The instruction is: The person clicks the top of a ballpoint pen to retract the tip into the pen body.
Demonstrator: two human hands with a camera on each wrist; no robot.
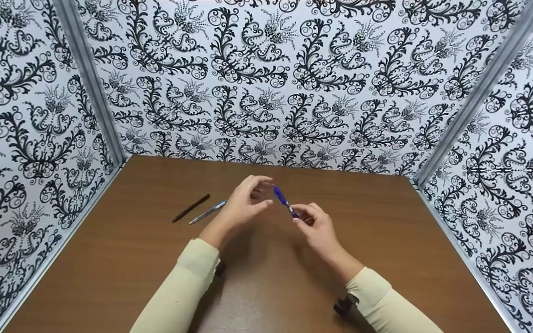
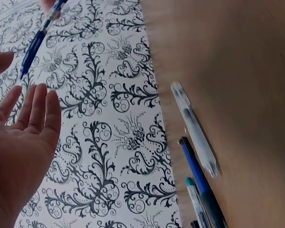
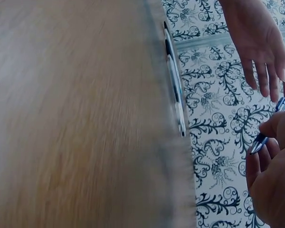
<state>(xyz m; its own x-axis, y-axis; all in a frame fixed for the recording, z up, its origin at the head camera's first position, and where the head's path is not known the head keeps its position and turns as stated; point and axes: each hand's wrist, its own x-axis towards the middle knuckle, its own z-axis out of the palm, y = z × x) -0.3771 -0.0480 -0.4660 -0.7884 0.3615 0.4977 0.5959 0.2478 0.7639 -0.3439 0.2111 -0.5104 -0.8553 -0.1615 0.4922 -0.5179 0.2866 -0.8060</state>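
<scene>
My right hand point(image 1: 316, 227) pinches a blue pen point(image 1: 280, 195) near one end, between thumb and fingers. The pen is raised above the table and slants up to the left. Close to its far end is my left hand point(image 1: 248, 200), with fingers loosely bent and the thumb apart, holding nothing. In the left wrist view a small gap shows between the blue pen point(image 2: 34, 50) and the left fingertips point(image 2: 38, 92). The right wrist view shows the pen's pointed end point(image 3: 257, 144) sticking out past the right thumb.
Left of the left hand, a black pen point(image 1: 191, 208) and a clear pen with a blue end point(image 1: 207, 212) lie on the brown table point(image 1: 387, 259). A whitish pen point(image 2: 194, 128) and a dark blue pen point(image 2: 199, 173) show in the left wrist view. Patterned walls point(image 1: 266, 83) enclose the table.
</scene>
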